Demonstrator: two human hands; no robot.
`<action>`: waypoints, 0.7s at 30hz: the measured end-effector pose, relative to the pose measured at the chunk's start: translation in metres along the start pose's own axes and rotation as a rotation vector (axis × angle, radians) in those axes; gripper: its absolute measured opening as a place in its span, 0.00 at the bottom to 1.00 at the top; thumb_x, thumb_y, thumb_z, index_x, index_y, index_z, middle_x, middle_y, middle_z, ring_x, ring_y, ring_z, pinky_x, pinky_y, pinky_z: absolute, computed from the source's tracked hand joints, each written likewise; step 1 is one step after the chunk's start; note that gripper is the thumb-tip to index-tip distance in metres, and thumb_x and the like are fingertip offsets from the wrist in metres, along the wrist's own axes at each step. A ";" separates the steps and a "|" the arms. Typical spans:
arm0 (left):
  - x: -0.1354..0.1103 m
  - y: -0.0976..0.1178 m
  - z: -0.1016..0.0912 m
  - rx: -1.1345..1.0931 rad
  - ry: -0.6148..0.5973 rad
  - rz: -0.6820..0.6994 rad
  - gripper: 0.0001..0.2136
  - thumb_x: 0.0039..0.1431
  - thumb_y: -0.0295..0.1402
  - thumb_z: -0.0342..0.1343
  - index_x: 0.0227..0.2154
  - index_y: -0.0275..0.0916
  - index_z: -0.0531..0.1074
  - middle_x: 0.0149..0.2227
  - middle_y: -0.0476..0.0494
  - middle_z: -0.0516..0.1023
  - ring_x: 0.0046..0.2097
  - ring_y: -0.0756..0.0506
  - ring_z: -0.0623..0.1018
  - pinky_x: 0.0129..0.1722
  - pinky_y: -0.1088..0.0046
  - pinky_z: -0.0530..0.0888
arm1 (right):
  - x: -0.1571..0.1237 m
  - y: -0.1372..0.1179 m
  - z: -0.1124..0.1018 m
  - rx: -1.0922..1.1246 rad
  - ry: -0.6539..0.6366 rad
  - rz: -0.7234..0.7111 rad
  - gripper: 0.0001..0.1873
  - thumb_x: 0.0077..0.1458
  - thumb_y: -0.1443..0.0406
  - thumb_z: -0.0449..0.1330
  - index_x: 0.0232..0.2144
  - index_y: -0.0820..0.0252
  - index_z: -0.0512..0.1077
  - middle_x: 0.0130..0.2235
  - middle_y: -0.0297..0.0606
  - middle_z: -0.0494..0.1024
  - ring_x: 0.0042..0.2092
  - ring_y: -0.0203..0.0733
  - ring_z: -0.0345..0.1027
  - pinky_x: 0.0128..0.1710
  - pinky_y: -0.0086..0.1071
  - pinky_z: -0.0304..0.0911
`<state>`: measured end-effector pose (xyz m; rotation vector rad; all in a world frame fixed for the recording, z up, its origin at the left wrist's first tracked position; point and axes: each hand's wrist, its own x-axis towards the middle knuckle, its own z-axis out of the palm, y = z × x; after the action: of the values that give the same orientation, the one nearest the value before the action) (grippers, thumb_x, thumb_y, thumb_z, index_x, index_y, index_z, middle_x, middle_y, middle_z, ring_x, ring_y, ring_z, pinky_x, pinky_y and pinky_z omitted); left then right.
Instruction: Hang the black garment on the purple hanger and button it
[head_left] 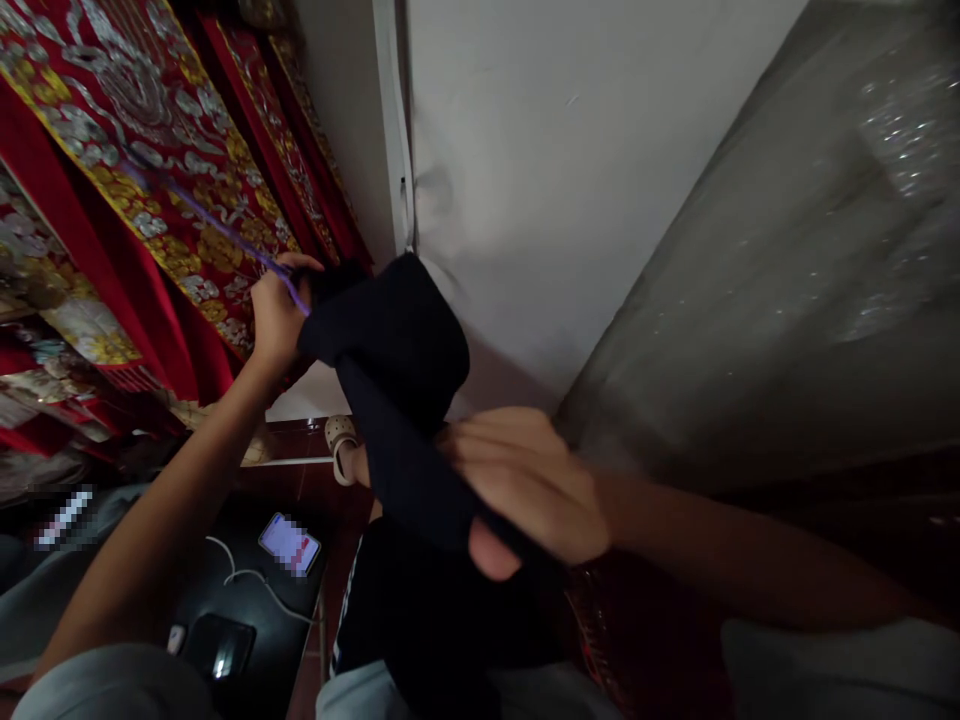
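A dark navy cloth [397, 340] hangs folded between my two hands, in front of a pale wall. My left hand [281, 310] is closed at the cloth's upper left edge. A thin purple strand [225, 228], a cord or a wire, runs from that hand up to the left. Lower and nearer to me, my right hand [536, 480] pinches the other end of the cloth, thumb beneath and fingers on top. It is slightly blurred. The cloth's full shape cannot be made out in the dim light.
Red embroidered hangings [187, 130] with gold and silver patterns fill the left. Below lies a black surface [277, 640] with a lit phone [291, 545] and a white cable [259, 575]. Wrinkled clear plastic sheeting [765, 270] stands at right. A beige clog [341, 445] shows on the floor.
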<state>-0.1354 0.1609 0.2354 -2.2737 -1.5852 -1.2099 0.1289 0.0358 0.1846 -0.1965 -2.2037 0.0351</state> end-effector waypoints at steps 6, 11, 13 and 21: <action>-0.009 0.020 -0.014 -0.019 0.066 0.066 0.12 0.67 0.28 0.45 0.42 0.36 0.74 0.44 0.44 0.81 0.46 0.47 0.78 0.51 0.67 0.74 | 0.003 -0.010 0.035 -0.122 0.285 -0.390 0.23 0.63 0.59 0.64 0.18 0.58 0.68 0.19 0.27 0.63 0.20 0.30 0.53 0.17 0.32 0.48; -0.010 -0.013 0.003 -0.177 0.163 -0.013 0.13 0.68 0.42 0.55 0.49 0.40 0.72 0.51 0.42 0.78 0.54 0.42 0.77 0.57 0.65 0.73 | -0.008 -0.013 0.051 -0.051 0.123 -0.441 0.11 0.60 0.66 0.58 0.25 0.59 0.73 0.22 0.28 0.65 0.22 0.31 0.56 0.19 0.30 0.51; -0.007 -0.030 0.013 -0.331 0.205 -0.028 0.21 0.61 0.41 0.66 0.53 0.42 0.70 0.55 0.41 0.75 0.51 0.42 0.79 0.53 0.65 0.76 | -0.013 -0.016 0.056 -0.032 0.081 -0.452 0.11 0.60 0.67 0.53 0.29 0.61 0.74 0.23 0.29 0.66 0.23 0.32 0.58 0.20 0.30 0.52; -0.016 -0.029 0.018 -0.507 0.088 -0.029 0.16 0.50 0.23 0.65 0.44 0.36 0.78 0.40 0.43 0.83 0.43 0.43 0.83 0.51 0.62 0.78 | -0.023 -0.011 0.070 -0.167 -0.018 -0.238 0.17 0.64 0.55 0.55 0.43 0.62 0.75 0.29 0.34 0.77 0.28 0.37 0.69 0.23 0.34 0.53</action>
<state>-0.1521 0.1713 0.2026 -2.4281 -1.4059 -1.8685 0.0850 0.0241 0.1252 -0.0250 -2.2342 -0.2802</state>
